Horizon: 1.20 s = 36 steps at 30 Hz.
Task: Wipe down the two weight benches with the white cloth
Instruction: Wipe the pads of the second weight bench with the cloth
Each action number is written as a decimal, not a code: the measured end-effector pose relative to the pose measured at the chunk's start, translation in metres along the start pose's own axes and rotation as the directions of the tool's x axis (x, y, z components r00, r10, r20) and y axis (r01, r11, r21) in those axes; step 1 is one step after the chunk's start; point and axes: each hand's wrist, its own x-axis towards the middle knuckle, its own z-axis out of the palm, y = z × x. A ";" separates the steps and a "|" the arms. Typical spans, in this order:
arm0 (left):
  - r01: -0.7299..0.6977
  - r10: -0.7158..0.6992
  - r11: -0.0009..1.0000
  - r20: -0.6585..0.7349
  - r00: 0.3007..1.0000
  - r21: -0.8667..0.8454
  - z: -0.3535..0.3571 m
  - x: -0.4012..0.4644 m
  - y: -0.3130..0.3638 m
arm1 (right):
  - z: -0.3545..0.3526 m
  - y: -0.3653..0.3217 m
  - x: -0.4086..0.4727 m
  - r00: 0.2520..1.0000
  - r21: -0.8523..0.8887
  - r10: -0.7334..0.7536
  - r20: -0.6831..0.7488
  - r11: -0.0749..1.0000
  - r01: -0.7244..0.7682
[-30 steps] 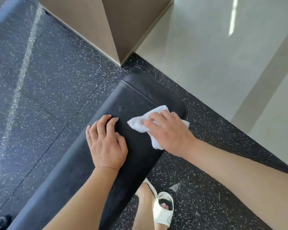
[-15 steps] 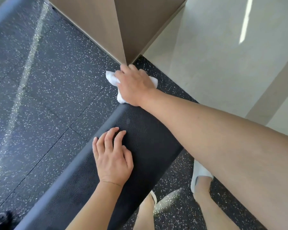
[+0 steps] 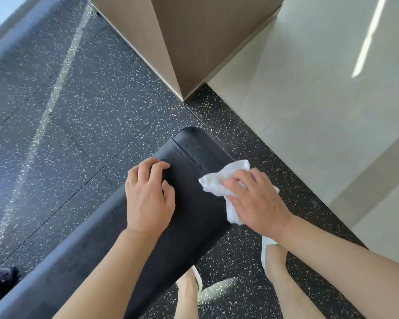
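A black padded weight bench runs from the lower left up to a rounded end near the middle of the view. My left hand rests on its top near the left edge, fingers bent at the tips over the pad. My right hand presses a crumpled white cloth against the bench's right edge near the end, fingers spread over the cloth. Only one bench is in view.
The floor is dark speckled rubber, meeting pale tiles at the right. A beige pillar corner stands just beyond the bench end. My legs and white sandals are beside the bench's right side.
My right hand swept the cloth out to the far end of the bench and has now come back to the right edge near the end. My left hand stayed on the pad.
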 end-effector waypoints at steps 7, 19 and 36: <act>0.152 -0.161 0.974 -0.037 0.986 -0.166 0.028 0.066 0.036 | 0.007 0.019 0.015 0.991 0.257 0.117 -0.060 0.961 -0.098; 0.206 -0.227 0.969 -0.159 0.961 -0.134 0.046 0.066 0.038 | 0.016 0.020 0.179 0.985 0.689 0.117 0.128 0.703 -0.173; 0.145 -0.179 0.978 -0.246 0.953 -0.150 0.053 0.066 0.029 | 0.022 0.051 0.095 0.913 0.776 0.236 0.332 0.482 -0.407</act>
